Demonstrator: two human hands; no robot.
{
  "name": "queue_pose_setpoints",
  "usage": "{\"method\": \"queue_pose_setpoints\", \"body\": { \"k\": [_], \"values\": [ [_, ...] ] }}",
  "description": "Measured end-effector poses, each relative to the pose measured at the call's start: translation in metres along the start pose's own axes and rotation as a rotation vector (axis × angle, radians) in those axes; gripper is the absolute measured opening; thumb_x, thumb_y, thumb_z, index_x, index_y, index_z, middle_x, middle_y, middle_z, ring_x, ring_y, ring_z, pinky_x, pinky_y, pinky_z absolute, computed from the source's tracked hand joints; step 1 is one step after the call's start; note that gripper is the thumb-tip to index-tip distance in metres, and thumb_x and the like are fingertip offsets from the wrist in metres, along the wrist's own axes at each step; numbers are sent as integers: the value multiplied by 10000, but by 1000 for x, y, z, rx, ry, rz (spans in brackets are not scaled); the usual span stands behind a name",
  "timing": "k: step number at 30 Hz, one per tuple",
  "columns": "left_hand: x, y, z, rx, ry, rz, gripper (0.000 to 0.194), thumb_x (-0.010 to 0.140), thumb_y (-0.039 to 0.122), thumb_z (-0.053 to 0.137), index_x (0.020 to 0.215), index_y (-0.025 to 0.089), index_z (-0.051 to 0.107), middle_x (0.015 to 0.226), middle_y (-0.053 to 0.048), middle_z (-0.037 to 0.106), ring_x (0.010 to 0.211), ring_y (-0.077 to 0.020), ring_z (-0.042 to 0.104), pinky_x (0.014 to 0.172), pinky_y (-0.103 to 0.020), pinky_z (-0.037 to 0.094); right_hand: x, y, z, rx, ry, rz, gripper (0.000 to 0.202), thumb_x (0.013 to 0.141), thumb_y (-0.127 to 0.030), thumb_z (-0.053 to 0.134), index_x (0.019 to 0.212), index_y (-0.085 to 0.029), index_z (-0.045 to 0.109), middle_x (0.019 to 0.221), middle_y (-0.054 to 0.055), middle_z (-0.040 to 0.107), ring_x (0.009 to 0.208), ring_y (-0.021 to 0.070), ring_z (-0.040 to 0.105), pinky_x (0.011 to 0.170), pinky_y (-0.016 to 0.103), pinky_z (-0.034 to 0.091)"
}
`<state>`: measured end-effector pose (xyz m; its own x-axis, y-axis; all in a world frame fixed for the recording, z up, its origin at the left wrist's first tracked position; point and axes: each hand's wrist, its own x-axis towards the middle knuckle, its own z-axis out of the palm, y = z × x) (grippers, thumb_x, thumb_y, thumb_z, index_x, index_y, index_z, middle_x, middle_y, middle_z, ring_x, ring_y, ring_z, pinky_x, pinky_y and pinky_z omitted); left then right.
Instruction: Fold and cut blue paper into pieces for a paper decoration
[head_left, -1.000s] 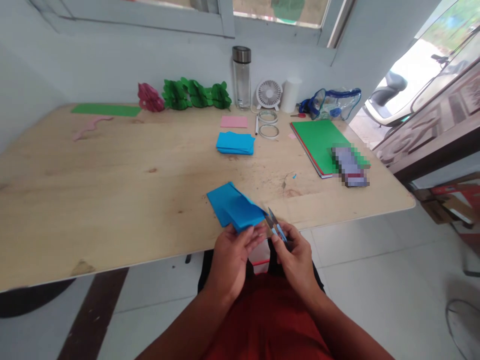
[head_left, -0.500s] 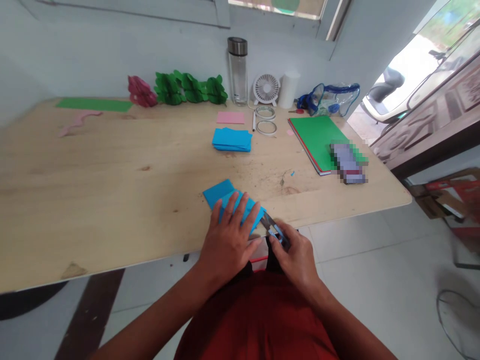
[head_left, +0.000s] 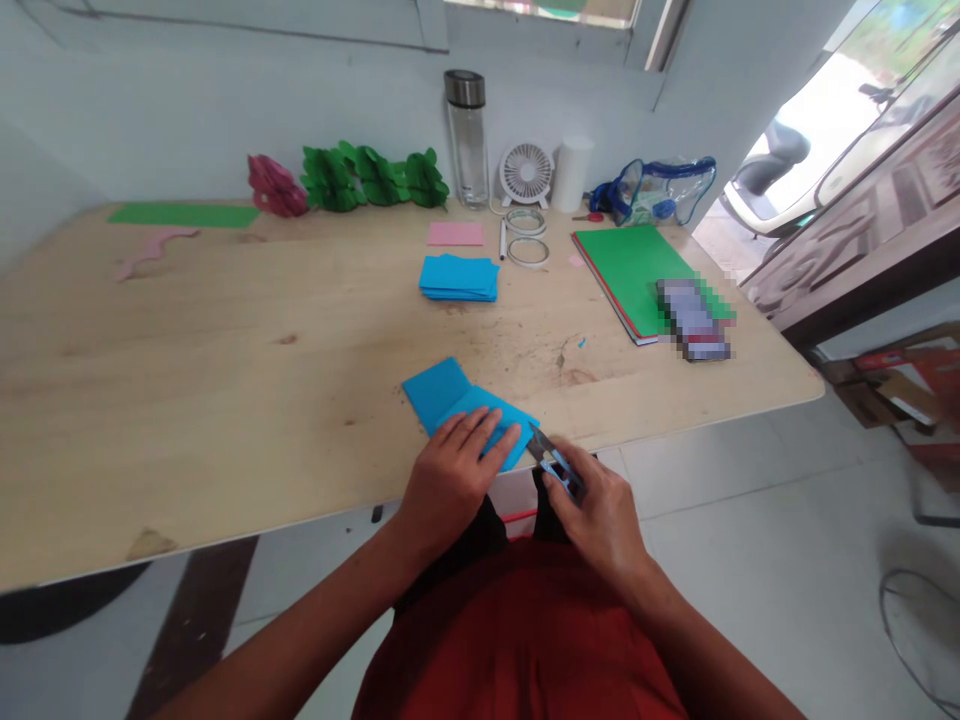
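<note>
A folded sheet of blue paper point(head_left: 436, 388) lies near the table's front edge, one end stretching toward the upper left. My left hand point(head_left: 457, 465) grips its right part, fingers bent over the top; the thumb is hidden. Closed around a pair of small thread snips point(head_left: 551, 458) with light blue handles, my right hand point(head_left: 596, 500) is just off the front edge. The snips' blades are apart, and their tips are at the right corner of the blue paper. Farther back sits a stack of blue paper pieces point(head_left: 459, 278).
On the wooden table point(head_left: 225, 420) stand a glass bottle point(head_left: 469, 145), a small white fan point(head_left: 526, 175) and green paper shapes point(head_left: 367, 180). Tape rolls point(head_left: 528, 252) lie in front of the fan. A phone point(head_left: 691, 318) rests partly on green sheets point(head_left: 630, 265) at right.
My left fingers have drawn back and closed in from a spread, flat pose, with the thumb now out of sight. The snips have shifted slightly, their tips meeting the paper's right corner.
</note>
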<state>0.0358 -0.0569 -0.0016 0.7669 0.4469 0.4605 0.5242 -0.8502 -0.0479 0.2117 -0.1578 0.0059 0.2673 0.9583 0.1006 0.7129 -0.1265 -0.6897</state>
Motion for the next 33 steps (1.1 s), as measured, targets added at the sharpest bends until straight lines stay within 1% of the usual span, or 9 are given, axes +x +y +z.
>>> {"method": "queue_pose_setpoints", "body": {
  "k": [4, 10, 12, 15, 16, 19, 21, 27, 33],
  "values": [
    [-2, 4, 3, -82, 19, 110, 361, 938, 119, 404, 1226, 176, 616, 1238, -150, 641, 1153, -274, 594, 977, -463, 474, -16, 9, -11, -88, 16, -17, 364, 908, -316, 498, 1252, -223, 574, 1043, 55, 727, 801, 191, 700, 710, 299, 541],
    [-1, -4, 10, -195, -57, 270, 347, 938, 159, 420, 1233, 188, 602, 1304, -148, 594, 1244, -287, 520, 1019, -482, 435, -27, 21, -12, -178, 77, 2, 361, 930, -326, 451, 1239, -189, 578, 1072, 94, 717, 851, 208, 700, 763, 328, 551],
    [-1, -6, 9, -209, -117, 264, 349, 945, 277, 463, 1258, 188, 585, 1338, -151, 565, 1269, -300, 491, 1038, -493, 415, -25, 21, -10, -175, 76, -5, 370, 931, -324, 448, 1255, -191, 568, 1086, 92, 713, 862, 206, 698, 765, 323, 552],
    [0, -1, 5, -198, -190, 233, 524, 903, 502, 509, 1326, 193, 536, 1371, -158, 533, 1288, -331, 457, 1056, -529, 382, -22, 21, -9, -186, 62, -23, 391, 937, -322, 438, 1290, -197, 549, 1080, 87, 712, 840, 201, 695, 744, 316, 549],
    [0, 1, 5, -178, -197, 222, 533, 903, 498, 513, 1344, 200, 520, 1367, -156, 535, 1282, -332, 461, 1057, -534, 376, -21, 21, -9, -194, 56, -30, 394, 940, -324, 434, 1296, -199, 548, 1063, 85, 714, 821, 198, 694, 727, 310, 547],
    [2, 4, 5, -113, -183, 215, 418, 935, 282, 483, 1346, 217, 523, 1331, -139, 567, 1237, -303, 504, 1051, -511, 377, -20, 22, -10, -228, 33, -55, 395, 950, -328, 426, 1303, -208, 557, 973, 73, 715, 738, 180, 680, 664, 286, 530],
    [6, 0, 6, -106, -166, 239, 403, 935, 205, 447, 1326, 214, 543, 1328, -139, 570, 1232, -298, 510, 1044, -500, 385, -20, 22, -11, -249, 21, -65, 397, 955, -329, 424, 1308, -212, 563, 902, 58, 705, 671, 162, 659, 613, 267, 511],
    [12, -19, 9, -180, -172, 324, 404, 931, 176, 418, 1310, 206, 555, 1352, -141, 558, 1277, -299, 485, 1025, -495, 418, -19, 19, -6, -273, 40, -82, 405, 958, -332, 420, 1305, -197, 581, 874, 62, 692, 642, 149, 638, 562, 245, 480],
    [7, -23, 13, -255, -183, 312, 442, 924, 136, 391, 1337, 209, 530, 1367, -135, 551, 1298, -288, 473, 1050, -499, 407, -18, 20, -2, -304, 34, -100, 404, 965, -331, 409, 1295, -196, 601, 810, 52, 671, 591, 134, 612, 522, 233, 455]
  ]
}}
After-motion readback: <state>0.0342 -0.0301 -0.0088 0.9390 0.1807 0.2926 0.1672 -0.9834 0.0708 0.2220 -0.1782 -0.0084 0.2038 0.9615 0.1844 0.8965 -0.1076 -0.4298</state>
